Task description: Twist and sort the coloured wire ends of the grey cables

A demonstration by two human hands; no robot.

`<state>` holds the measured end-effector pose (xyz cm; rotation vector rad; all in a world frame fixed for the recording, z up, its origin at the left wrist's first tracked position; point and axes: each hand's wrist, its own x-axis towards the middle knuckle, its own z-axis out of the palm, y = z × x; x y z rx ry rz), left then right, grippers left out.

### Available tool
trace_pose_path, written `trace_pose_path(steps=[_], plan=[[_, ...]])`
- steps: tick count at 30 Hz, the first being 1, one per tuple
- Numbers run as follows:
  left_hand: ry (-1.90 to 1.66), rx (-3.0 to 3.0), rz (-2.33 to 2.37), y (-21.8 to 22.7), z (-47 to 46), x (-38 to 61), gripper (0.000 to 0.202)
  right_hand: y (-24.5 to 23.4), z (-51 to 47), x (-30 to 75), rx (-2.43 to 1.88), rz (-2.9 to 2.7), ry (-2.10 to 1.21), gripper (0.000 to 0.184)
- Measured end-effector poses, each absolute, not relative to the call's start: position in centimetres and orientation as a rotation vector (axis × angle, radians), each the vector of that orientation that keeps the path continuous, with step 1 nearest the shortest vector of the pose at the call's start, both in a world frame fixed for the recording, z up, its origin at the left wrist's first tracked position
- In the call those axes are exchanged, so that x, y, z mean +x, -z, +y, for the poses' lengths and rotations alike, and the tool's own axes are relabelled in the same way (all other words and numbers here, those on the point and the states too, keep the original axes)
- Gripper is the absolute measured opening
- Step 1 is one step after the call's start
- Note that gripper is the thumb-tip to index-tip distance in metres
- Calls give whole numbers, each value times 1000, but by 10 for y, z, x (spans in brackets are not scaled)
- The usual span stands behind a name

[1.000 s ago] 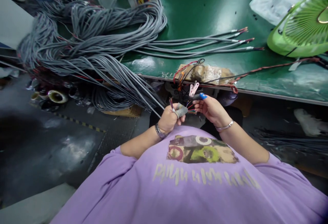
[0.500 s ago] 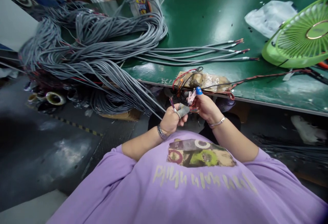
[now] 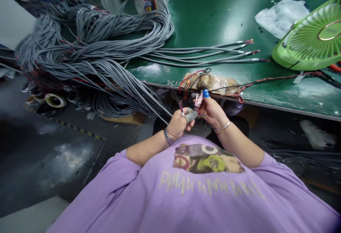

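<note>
My left hand is closed around the end of a grey cable, with thin coloured wires sticking up out of the fist. Grey wrapping covers its thumb. Just to the right, my right hand pinches a small pink clip-like piece, with a blue finger cot on the thumb. Fine bare-ended wires run between the two hands, close to the right fingers. Exactly where the pink piece meets the wires is hidden.
A large bundle of grey cables hangs over the green table at left. Several stripped cable ends lie to the right. A taped block with red and black leads sits at the edge. A green fan and plastic bag stand farther right.
Both hands keep nearly the same place and grip. The pink piece and right hand have shifted very slightly left and the wire tips above the left fist have tilted a little.
</note>
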<state>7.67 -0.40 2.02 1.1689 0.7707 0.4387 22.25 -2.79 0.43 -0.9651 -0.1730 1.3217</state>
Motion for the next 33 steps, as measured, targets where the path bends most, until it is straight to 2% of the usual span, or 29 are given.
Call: trace_pose_path(steps=[11,19,25,33], plan=[[-467,1222,742,-20,-11,69,41,-5,-39,227,-897,-260,-1474,59],[-572,1178,775,-22,-13,71,37,-3,-37,226,-903,-294,-1399,29],[-560,1170,800,-24,-13,76,38,6,-33,218,-933,-332,-1202,46],[-547,1163,813,-22,-13,78,39,4,-24,220,-824,-175,-1364,44]])
